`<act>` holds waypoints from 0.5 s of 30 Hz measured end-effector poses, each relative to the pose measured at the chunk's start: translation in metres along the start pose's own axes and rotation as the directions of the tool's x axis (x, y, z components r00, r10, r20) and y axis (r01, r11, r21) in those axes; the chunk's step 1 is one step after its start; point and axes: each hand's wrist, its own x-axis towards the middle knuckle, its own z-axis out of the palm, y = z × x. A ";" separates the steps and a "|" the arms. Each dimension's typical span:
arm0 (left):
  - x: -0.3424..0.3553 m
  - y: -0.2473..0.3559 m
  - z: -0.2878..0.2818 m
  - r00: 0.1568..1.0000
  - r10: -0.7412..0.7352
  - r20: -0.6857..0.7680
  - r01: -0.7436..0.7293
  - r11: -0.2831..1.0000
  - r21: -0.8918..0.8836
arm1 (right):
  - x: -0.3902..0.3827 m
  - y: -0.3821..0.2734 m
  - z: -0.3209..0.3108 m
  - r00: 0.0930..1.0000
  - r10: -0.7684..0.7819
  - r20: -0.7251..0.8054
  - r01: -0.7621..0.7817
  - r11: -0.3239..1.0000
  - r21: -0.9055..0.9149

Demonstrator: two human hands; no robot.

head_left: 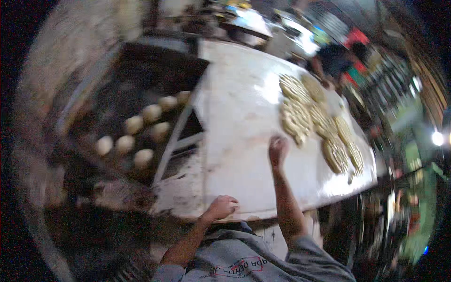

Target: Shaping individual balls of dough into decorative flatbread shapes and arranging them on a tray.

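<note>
My right hand (pixel 278 149) is over the pale worktop (pixel 235 169), its fingers curled; what they hold, if anything, is blurred. Nearer the front edge, my left hand (pixel 223 207) is bent at the fingers, with their contents unclear. Several flattened, pale yellow dough pieces (pixel 295 121) with dimpled or ridged tops lie to the right of my right hand. In a dark tray (pixel 117 84) on the left, several round dough balls (pixel 134 124) sit in loose rows.
A person (pixel 338 61) bends at the far right end of the worktop. Behind it stand other cluttered surfaces (pixel 244 21). Metal racks or shelving (pixel 385 80) are blurred at the right, near a bright lamp (pixel 438 138). A pale wall fills the upper left.
</note>
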 end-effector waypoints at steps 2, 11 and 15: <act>0.022 -0.012 0.037 0.991 0.135 -0.026 -0.135 0.990 -0.032 | -0.068 0.141 0.000 0.992 -0.087 -0.089 0.076 0.990 -0.118; 0.112 0.007 0.055 0.807 -0.174 -0.565 0.331 0.925 0.188 | 0.027 0.315 -0.014 0.931 0.352 -0.094 -0.361 0.850 -0.385; 0.102 -0.001 0.063 0.603 -0.341 -0.721 0.565 0.821 0.083 | 0.114 0.277 0.017 0.928 0.373 0.011 -0.336 0.848 -0.410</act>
